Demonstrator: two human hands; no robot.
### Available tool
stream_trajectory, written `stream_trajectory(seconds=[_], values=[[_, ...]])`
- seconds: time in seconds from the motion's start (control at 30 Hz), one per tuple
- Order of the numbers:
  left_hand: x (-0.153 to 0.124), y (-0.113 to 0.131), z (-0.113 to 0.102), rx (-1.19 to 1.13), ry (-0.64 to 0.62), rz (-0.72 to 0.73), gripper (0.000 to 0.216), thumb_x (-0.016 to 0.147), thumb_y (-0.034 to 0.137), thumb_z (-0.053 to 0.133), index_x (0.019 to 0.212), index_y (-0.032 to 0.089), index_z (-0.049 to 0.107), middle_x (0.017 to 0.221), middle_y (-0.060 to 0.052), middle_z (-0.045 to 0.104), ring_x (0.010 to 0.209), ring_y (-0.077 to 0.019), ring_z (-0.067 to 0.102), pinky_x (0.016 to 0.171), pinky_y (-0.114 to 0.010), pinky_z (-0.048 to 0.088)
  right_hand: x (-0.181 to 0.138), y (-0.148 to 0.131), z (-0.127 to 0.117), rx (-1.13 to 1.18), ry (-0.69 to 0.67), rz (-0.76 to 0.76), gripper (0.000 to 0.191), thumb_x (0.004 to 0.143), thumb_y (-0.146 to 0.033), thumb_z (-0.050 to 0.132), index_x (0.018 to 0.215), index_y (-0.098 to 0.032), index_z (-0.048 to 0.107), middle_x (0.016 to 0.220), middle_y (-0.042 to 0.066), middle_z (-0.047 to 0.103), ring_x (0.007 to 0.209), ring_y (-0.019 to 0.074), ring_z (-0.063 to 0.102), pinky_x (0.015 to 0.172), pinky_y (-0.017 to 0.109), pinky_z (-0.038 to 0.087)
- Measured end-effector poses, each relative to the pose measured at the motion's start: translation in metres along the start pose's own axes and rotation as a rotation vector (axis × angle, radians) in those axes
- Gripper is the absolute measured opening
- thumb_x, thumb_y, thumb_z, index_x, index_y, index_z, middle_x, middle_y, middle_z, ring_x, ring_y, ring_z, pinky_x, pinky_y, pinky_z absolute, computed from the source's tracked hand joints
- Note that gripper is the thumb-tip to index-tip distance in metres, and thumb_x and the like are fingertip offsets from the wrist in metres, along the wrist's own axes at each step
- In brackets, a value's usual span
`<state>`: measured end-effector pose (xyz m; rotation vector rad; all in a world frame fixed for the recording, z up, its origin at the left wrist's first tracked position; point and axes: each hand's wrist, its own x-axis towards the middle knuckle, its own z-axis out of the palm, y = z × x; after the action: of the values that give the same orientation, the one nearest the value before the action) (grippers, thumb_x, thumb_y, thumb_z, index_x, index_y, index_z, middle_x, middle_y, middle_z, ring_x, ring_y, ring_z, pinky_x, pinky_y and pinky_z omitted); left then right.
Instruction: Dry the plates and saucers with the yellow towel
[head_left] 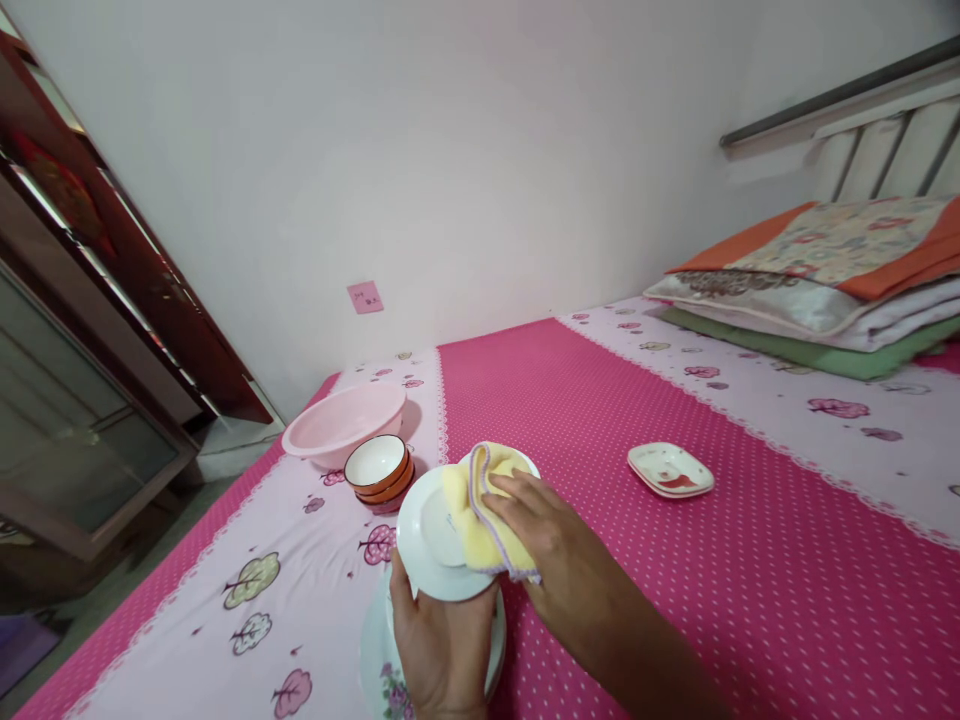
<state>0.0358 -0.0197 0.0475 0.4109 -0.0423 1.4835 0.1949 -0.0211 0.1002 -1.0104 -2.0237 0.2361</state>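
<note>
My left hand (pixel 439 645) grips the near rim of a white plate (pixel 426 535), holding it tilted above the bed. My right hand (pixel 551 550) presses a yellow cloth (pixel 472 510) against the plate's face, fingers closed over the cloth. Under the left hand lies another white plate (pixel 375 655) with a flower print, partly hidden.
A pink basin (pixel 341 420) and stacked orange bowls (pixel 379 470) sit on the pink bedsheet (pixel 600 400) at the left. A small square dish (pixel 670 470) lies to the right. Folded bedding (pixel 825 290) is piled by the headboard. A dark wooden cabinet (pixel 82 330) stands at the left.
</note>
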Motion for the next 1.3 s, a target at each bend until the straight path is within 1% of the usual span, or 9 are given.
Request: stream_trajectory(seconds=[0.23,0.6,0.67,0.73,0.87,1.0,1.13,1.2,1.3], values=[[0.000,0.014,-0.017,-0.033,-0.059,0.013,0.051,0.106,0.054,0.039,0.136,0.024,0.068,0.140,-0.013,0.067,0.129,-0.0298,0.065,0.115,-0.048,0.047,-0.022,0.015,0.021,-0.025,0.106,-0.177,0.057,0.095,0.000,0.041,0.147,-0.020,0.052,0.151,0.014,0.059,0.149,0.0259,0.044,0.121,0.055,0.043],[-0.005,0.027,-0.047,0.014,-0.194,-0.131,0.071,0.101,0.068,0.035,0.130,0.015,0.072,0.134,-0.018,0.071,0.129,-0.0303,0.065,0.117,-0.043,0.043,-0.029,-0.017,0.017,-0.017,0.102,-0.300,0.032,0.102,-0.010,0.048,0.128,-0.012,0.065,0.136,0.014,0.071,0.134,0.0230,0.061,0.119,0.038,0.044],[-0.009,0.026,-0.044,0.058,-0.098,-0.199,0.071,0.097,0.071,0.042,0.123,0.015,0.076,0.127,-0.018,0.076,0.122,-0.0306,0.069,0.113,-0.043,0.048,-0.027,-0.025,0.017,0.050,0.051,-0.308,0.028,0.102,-0.013,0.050,0.124,-0.012,0.067,0.132,0.013,0.072,0.129,0.0215,0.064,0.120,0.035,0.042],[-0.015,0.030,-0.040,0.186,0.117,-0.195,0.064,0.095,0.069,0.048,0.113,0.017,0.079,0.107,-0.014,0.080,0.101,-0.0263,0.075,0.099,-0.039,0.056,-0.021,-0.034,0.017,0.105,-0.061,-0.277,0.027,0.097,-0.015,0.058,0.122,-0.013,0.068,0.132,0.012,0.072,0.126,0.0220,0.065,0.120,0.033,0.041],[-0.033,0.039,-0.032,0.572,0.490,0.005,0.033,0.094,0.033,0.049,0.097,0.019,0.080,0.080,-0.008,0.070,0.074,-0.0231,0.067,0.078,-0.039,0.058,-0.006,-0.047,0.021,0.138,-0.363,-0.248,0.031,0.092,-0.028,0.074,0.120,-0.015,0.071,0.134,0.010,0.071,0.133,0.0261,0.060,0.118,0.034,0.044],[-0.039,0.018,-0.013,1.210,0.806,0.300,0.033,0.081,0.029,0.057,0.103,0.020,0.080,0.114,-0.020,0.069,0.108,-0.0454,0.060,0.087,-0.068,0.050,0.002,-0.055,0.025,0.130,-0.404,-0.271,0.029,0.107,-0.025,0.053,0.127,-0.014,0.070,0.142,0.010,0.067,0.141,0.0251,0.053,0.124,0.036,0.035],[-0.024,-0.016,0.005,1.545,0.783,0.393,0.043,0.080,0.037,0.057,0.112,0.016,0.079,0.141,-0.026,0.058,0.141,-0.0552,0.036,0.105,-0.078,0.035,0.003,-0.056,0.021,0.161,-0.409,-0.237,0.042,0.100,-0.026,0.063,0.139,-0.010,0.063,0.152,0.013,0.059,0.148,0.0274,0.044,0.129,0.039,0.026],[-0.015,-0.022,0.007,1.455,0.687,0.356,0.046,0.083,0.033,0.051,0.116,0.016,0.078,0.140,-0.024,0.061,0.149,-0.0504,0.030,0.113,-0.074,0.031,0.003,-0.055,0.018,0.159,-0.344,-0.229,0.050,0.095,-0.024,0.067,0.143,-0.010,0.059,0.157,0.014,0.054,0.151,0.0277,0.039,0.130,0.040,0.023],[-0.005,-0.020,0.002,0.977,0.528,0.249,0.054,0.089,0.023,0.035,0.127,0.022,0.074,0.135,-0.016,0.068,0.151,-0.0382,0.038,0.120,-0.063,0.033,0.003,-0.052,0.014,0.118,-0.199,-0.216,0.049,0.093,-0.013,0.064,0.142,-0.012,0.060,0.155,0.013,0.055,0.151,0.0269,0.040,0.129,0.041,0.027]])
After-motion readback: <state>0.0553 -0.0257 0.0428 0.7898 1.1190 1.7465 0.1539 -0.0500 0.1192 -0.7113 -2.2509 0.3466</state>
